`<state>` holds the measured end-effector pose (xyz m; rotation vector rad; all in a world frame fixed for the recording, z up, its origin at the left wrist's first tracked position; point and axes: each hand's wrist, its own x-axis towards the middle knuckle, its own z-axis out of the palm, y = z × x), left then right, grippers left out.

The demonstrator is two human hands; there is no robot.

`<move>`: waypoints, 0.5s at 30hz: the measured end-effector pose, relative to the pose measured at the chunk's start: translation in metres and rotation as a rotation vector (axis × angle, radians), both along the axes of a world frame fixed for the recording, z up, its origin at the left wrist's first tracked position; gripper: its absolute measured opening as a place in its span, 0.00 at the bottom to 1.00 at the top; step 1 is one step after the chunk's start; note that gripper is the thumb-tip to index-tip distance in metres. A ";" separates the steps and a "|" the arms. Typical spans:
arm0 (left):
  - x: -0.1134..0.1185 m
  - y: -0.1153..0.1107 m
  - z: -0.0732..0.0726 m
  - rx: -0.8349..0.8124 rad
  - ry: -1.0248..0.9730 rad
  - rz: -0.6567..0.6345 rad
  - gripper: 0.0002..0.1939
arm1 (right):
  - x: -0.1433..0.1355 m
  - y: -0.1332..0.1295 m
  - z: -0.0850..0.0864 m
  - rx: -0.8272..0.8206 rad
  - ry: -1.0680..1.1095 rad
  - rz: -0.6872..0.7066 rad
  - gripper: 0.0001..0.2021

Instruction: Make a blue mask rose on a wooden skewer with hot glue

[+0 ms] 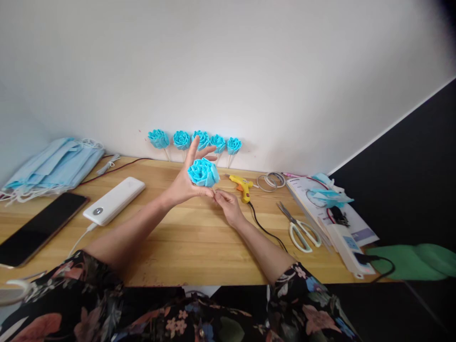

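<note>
A blue paper-like flower (204,172) on a thin stick is held up over the desk. My right hand (228,205) is closed, its thumb and fingers pinching the stick just below the bloom. My left hand (183,183) curves around the flower's left side, with its fingers apart and stretched up behind the petals. Its thumb lies under the bloom near the stick; whether it presses on the flower I cannot tell. Several similar blue flowers (158,138) on sticks lean against the wall behind. A yellow glue gun (242,186) lies right of my hands.
White-handled scissors (299,230), a wire coil (271,181), papers (358,228) and a power strip (351,249) are on the right. To the left are blue face masks (57,164), a black phone (41,230) and a white power bank (116,199). The glue gun's cord runs toward the front edge.
</note>
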<state>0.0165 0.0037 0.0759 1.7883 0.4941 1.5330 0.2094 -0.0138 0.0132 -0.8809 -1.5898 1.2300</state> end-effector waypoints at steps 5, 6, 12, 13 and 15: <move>0.002 -0.006 0.006 -0.003 0.027 -0.025 0.73 | 0.000 0.000 -0.002 -0.014 -0.038 0.003 0.31; 0.003 -0.008 0.006 0.007 0.027 -0.030 0.71 | 0.000 0.001 -0.003 -0.015 -0.043 0.004 0.31; 0.010 -0.019 0.012 0.018 -0.002 -0.043 0.62 | 0.001 0.001 -0.007 0.006 -0.074 0.050 0.33; 0.009 -0.021 0.013 -0.002 -0.003 -0.042 0.61 | 0.002 0.001 -0.007 0.006 -0.083 0.050 0.33; 0.007 -0.025 0.016 -0.048 0.018 -0.021 0.59 | 0.002 0.001 -0.007 0.005 -0.090 0.055 0.33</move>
